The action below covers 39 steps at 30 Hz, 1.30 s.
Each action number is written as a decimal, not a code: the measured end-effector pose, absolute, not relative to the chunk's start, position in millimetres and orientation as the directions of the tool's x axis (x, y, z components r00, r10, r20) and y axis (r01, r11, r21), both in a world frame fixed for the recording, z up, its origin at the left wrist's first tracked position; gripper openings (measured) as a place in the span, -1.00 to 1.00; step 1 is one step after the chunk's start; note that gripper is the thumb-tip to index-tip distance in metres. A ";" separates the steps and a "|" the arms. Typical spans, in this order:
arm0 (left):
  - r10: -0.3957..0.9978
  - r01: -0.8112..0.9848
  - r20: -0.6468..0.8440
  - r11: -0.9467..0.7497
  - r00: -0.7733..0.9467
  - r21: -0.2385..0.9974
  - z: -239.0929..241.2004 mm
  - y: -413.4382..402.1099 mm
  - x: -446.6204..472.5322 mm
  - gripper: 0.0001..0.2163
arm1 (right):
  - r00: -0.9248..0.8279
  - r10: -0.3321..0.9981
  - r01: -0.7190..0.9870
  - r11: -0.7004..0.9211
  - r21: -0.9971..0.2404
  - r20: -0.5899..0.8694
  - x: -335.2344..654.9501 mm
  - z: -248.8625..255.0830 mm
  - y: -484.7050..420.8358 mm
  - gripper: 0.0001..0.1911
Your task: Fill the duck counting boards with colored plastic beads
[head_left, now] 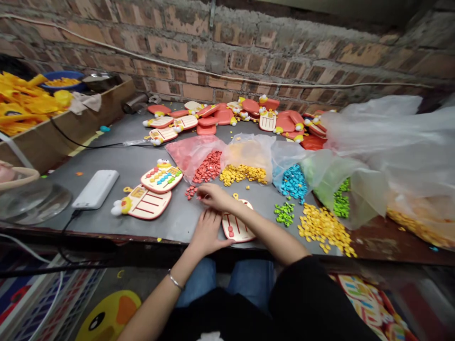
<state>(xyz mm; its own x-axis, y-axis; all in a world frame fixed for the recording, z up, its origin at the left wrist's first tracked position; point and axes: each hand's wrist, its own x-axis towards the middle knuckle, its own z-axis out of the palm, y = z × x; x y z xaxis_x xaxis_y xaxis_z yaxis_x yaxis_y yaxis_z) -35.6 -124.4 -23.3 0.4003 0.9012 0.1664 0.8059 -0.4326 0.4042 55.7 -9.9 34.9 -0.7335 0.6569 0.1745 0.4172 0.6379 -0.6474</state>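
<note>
I have the right hand point(213, 197) bunched just right of the loose red beads point(191, 192), any pinch hidden; the spread left hand point(208, 232) lies nearer the duck counting board point(237, 228), long axis running near-far.

Right hand point(213, 196) across body now, palm down, fingers curled downward, tips bunched, pointing left. Right forearm point(265, 227) slanting up from lower right, bare, black sleeve point(302, 289) ending near elbow. Left hand point(208, 232) just below it, palm down, fingers fanned upward, tips right under right hand, thumb point(225, 244) stuck out to right. Left forearm point(156, 303) rising from bottom edge, thin silver bangle point(175, 279) on wrist. Both arms converging at centre, hands nearly touching.
</note>
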 end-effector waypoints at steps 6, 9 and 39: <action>0.892 0.810 0.178 -0.453 0.416 0.374 -22.1 -124.6 -35.5 -0.01 | -0.464 0.858 0.315 0.395 -0.863 0.223 170.7 32.6 -26.1 -0.87; 0.893 0.810 0.174 -0.449 0.414 0.377 -21.5 -124.9 -35.8 0.00 | -0.329 0.931 0.296 0.261 -0.919 0.158 204.9 16.9 -34.2 -0.79; 0.891 0.810 0.168 -0.453 0.421 0.374 -23.2 -123.7 -35.7 0.00 | -0.358 0.914 0.560 0.373 -0.740 0.190 214.7 -5.7 -63.6 -0.82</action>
<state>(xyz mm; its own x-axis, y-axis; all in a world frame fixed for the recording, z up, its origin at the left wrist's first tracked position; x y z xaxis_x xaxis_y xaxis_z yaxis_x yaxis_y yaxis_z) -35.7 -123.7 -23.2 0.4207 0.8914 0.1683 0.8095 -0.4526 0.3739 214.7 -63.6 -5.7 -0.3583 0.9141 0.1898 0.5597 0.3730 -0.7400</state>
